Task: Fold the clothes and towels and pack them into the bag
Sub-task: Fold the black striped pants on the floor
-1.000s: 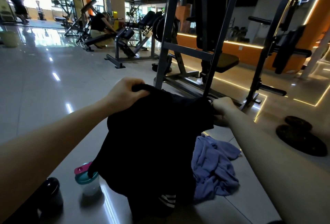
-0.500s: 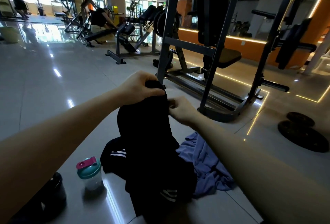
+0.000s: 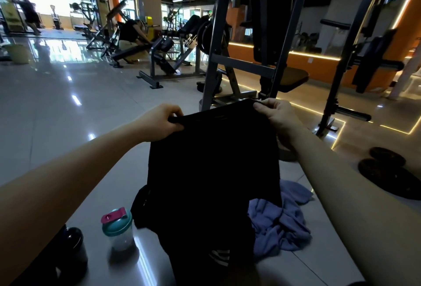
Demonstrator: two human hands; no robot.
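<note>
The left grip (image 3: 163, 122) pinched the top edge of the black garment (image 3: 214, 167) at its left corner, with the thumb and the curled fingers pressed together on the cloth. The right grip (image 3: 275, 114) pinched the same edge at the right corner, a little higher. Between the two grips the edge was stretched almost straight, and the black garment hung down from it, wide and flat, above the floor (image 3: 57, 107). At the lower end of the black garment some dark cloth with white stripes (image 3: 219, 257) was seen; I could not tell if it was part of the garment or another piece. Just right of the black garment, low down, a crumpled blue towel (image 3: 280, 226) lay on the floor, partly hidden behind it. Left of the garment's lower part stood a shaker bottle (image 3: 117, 228) with a teal lid and a pink flap, and farther left a dark round container (image 3: 73, 247). Behind the black garment rose the grey machine frame (image 3: 250, 34), and well apart to its right two weight plates (image 3: 391, 176) lay on the floor
</note>
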